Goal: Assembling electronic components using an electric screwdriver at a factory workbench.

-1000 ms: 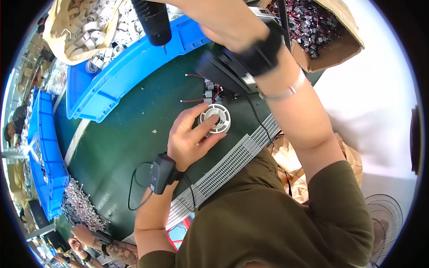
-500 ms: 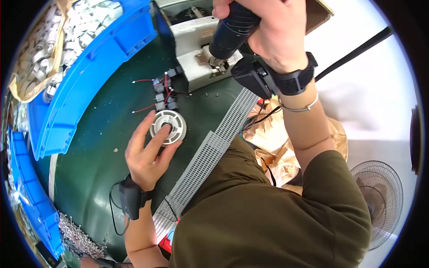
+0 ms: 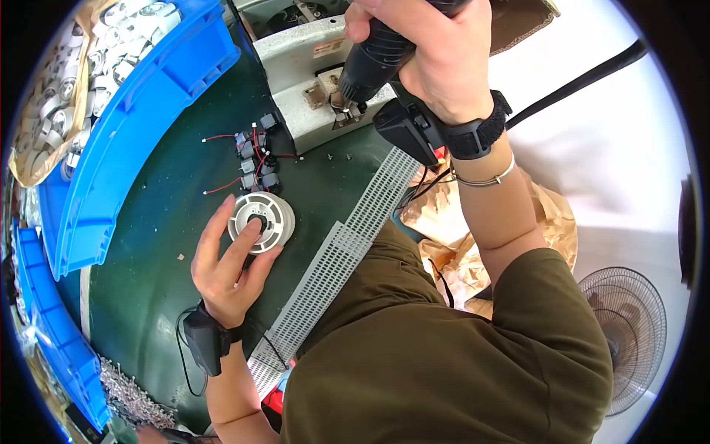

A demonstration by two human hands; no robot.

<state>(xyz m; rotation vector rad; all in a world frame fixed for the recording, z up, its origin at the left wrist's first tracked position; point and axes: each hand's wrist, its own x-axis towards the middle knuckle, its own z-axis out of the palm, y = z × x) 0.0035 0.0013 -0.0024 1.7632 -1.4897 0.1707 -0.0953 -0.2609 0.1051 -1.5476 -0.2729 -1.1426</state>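
Observation:
My left hand (image 3: 228,280) grips a white round plastic part (image 3: 283,214) with a slotted face, over the green mat. One finger presses on the dark centre of the part, the thumb lies at its near right edge and another finger at its left edge. Up at the top, my right hand (image 3: 452,65) is wrapped round a black electric screwdriver (image 3: 376,65). The screwdriver points down, its tip at the small metal outlet of a grey metal screw feeder (image 3: 292,55). Whether a screw sits on the tip is too small to tell.
Several small motors (image 3: 248,166) with red wires lie just beyond the white part. Blue bins (image 3: 148,111) on the left hold white plastic parts. A perforated grey strip (image 3: 325,274) runs along the near edge. Brown paper (image 3: 547,222) and a fan (image 3: 625,333) are at right.
The whole view has shifted, so things sit further left. The white part has tilted slightly, showing more of its side. The screwdriver tip stays at the feeder outlet.

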